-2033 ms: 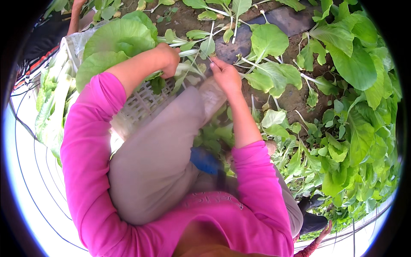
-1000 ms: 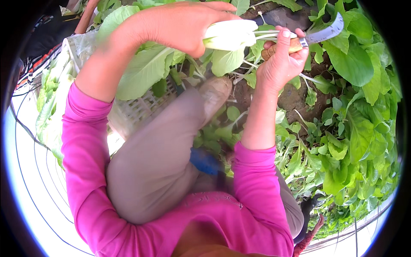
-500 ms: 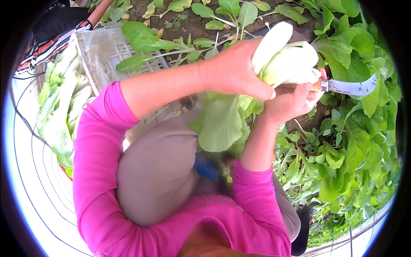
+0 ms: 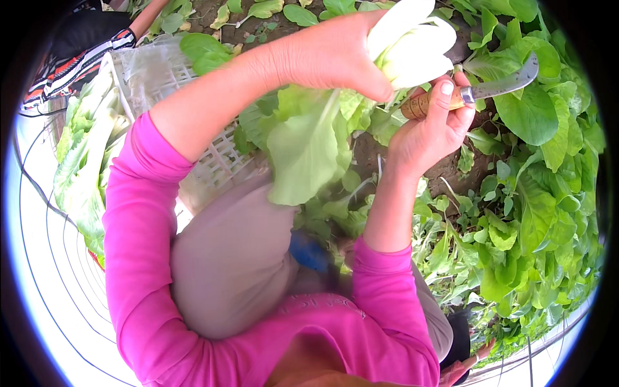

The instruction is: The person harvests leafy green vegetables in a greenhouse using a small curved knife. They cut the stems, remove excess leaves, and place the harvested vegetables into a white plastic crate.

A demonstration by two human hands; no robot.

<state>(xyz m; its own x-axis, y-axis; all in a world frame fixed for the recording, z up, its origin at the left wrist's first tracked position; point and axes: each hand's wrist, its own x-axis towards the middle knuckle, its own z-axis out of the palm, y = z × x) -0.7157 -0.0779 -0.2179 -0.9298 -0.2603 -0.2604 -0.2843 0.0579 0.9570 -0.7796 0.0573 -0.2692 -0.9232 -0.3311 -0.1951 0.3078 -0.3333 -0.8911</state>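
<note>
My left hand (image 4: 338, 55) is closed around a head of leafy greens (image 4: 412, 55). Its thick white stem end points up and away from me, and its broad green leaves hang down below my wrist. Just to the right, my right hand (image 4: 431, 132) grips a curved knife (image 4: 506, 84) by its wooden handle, thumb along the grip. The hooked metal blade points out to the right, its tip bent upward. The blade is apart from the stem end, while my right fingertips are close under it; whether they touch cannot be made out.
A white plastic crate (image 4: 216, 155) with clear film stands left of my knee. Beyond it lies a pile of cut greens (image 4: 87, 151). Leafy plants (image 4: 538, 206) grow thickly on the right. Another person's arm (image 4: 147, 19) shows at upper left, another person's hand (image 4: 483, 350) at lower right.
My left hand has moved up and left with the greens. My right hand has shifted left, the knife tilting upward and its handle coming into sight. A person's hand has appeared at lower right.
</note>
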